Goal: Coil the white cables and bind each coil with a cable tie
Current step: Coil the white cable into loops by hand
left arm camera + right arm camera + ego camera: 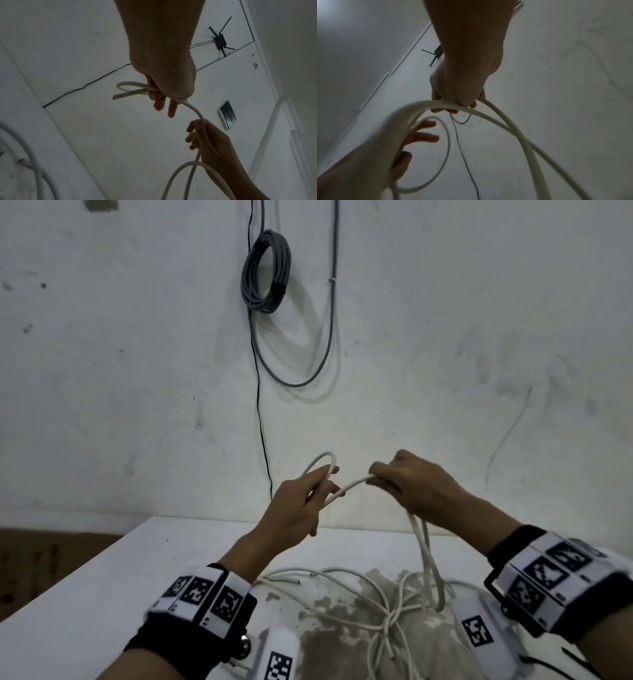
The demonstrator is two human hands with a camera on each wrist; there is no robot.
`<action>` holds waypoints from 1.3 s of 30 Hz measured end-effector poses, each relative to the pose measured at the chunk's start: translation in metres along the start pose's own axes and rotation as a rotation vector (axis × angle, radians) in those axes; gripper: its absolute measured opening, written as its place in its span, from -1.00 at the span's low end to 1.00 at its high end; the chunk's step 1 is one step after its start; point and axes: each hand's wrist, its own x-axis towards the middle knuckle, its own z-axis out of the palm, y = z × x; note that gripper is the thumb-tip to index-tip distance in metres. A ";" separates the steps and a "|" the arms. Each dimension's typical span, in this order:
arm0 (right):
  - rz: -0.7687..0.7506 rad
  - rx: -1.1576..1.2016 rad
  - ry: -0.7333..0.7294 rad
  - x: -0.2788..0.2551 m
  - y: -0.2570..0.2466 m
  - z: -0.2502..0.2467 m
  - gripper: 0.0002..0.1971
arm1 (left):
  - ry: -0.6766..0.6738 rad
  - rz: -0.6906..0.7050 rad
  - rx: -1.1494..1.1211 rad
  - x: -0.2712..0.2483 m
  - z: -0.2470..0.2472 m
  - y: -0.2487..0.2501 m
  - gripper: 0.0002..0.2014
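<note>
Both hands are raised above the white table (pixel 102 573) with one white cable (pixel 352 483) stretched between them. My left hand (pixel 308 494) pinches a small loop (pixel 317 462) of it near the cut end (pixel 118 96); two fingers (pixel 171 108) stick out straight. My right hand (pixel 407 481) grips the cable a short way along, fingers curled round it (pixel 453 102). From the right hand two strands (pixel 426 559) hang down to a loose tangle of white cables (pixel 383 607) on the table. No cable tie shows.
A grey coiled cable (pixel 265 272) hangs on the wall behind, with a grey loop (pixel 301 378) and a thin black wire (pixel 262 422) running down. The tabletop has a worn, stained patch (pixel 342 635). Brown floor (pixel 41 559) lies left of the table.
</note>
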 end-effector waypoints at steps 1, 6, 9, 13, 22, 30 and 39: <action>0.053 -0.025 0.001 -0.001 0.005 -0.002 -0.44 | -0.014 -0.019 -0.017 -0.002 -0.002 0.000 -0.72; 0.358 -0.084 0.014 -0.011 0.025 -0.006 -0.49 | -0.107 0.029 0.096 -0.009 -0.019 -0.008 -0.65; 0.583 -0.074 -0.120 -0.005 0.020 -0.004 -0.50 | -0.233 0.154 0.369 -0.009 -0.021 -0.013 -0.69; 0.880 0.501 -0.165 0.014 0.016 -0.017 -0.51 | -0.119 0.186 0.594 0.003 -0.026 -0.017 -0.74; 0.457 0.206 -0.351 0.004 0.026 0.004 -0.40 | -0.294 -0.377 -0.139 -0.005 -0.040 -0.011 -0.71; 0.270 0.733 -0.335 0.003 -0.038 0.004 -0.56 | -0.478 -0.639 -0.895 0.001 -0.027 0.008 -0.74; 0.566 1.182 -0.107 0.006 -0.045 -0.005 -0.85 | -0.323 -0.441 -0.723 0.001 -0.026 0.005 -0.65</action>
